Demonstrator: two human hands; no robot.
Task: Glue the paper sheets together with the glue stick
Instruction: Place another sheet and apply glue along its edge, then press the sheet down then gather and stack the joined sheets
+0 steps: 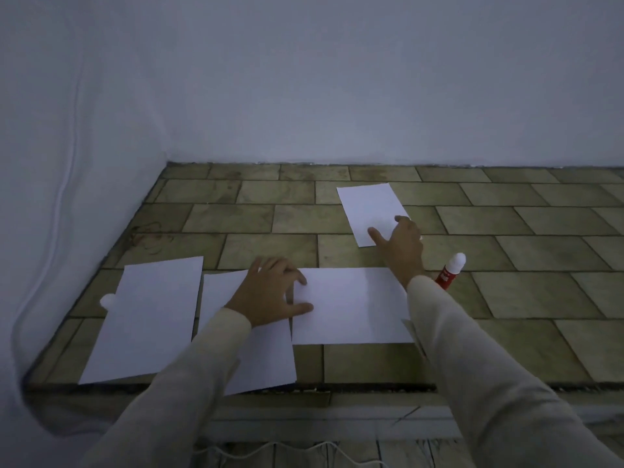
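Several white paper sheets lie on a tiled tabletop. My left hand [273, 292] presses flat, fingers spread, where a near sheet [256, 363] meets a wide middle sheet [351, 305]. My right hand [400, 243] reaches farther back, its fingers resting on the near corner of a far sheet [369, 207]. A red glue stick with a white cap [450, 270] lies just right of my right wrist, in neither hand. Another sheet [148, 319] lies at the left.
The tiled tabletop [540, 298] ends at a front edge near me. White cloth-covered walls close off the back and the left side. A small white round object [108, 300] sits at the left sheet's edge. Cables run on the floor below.
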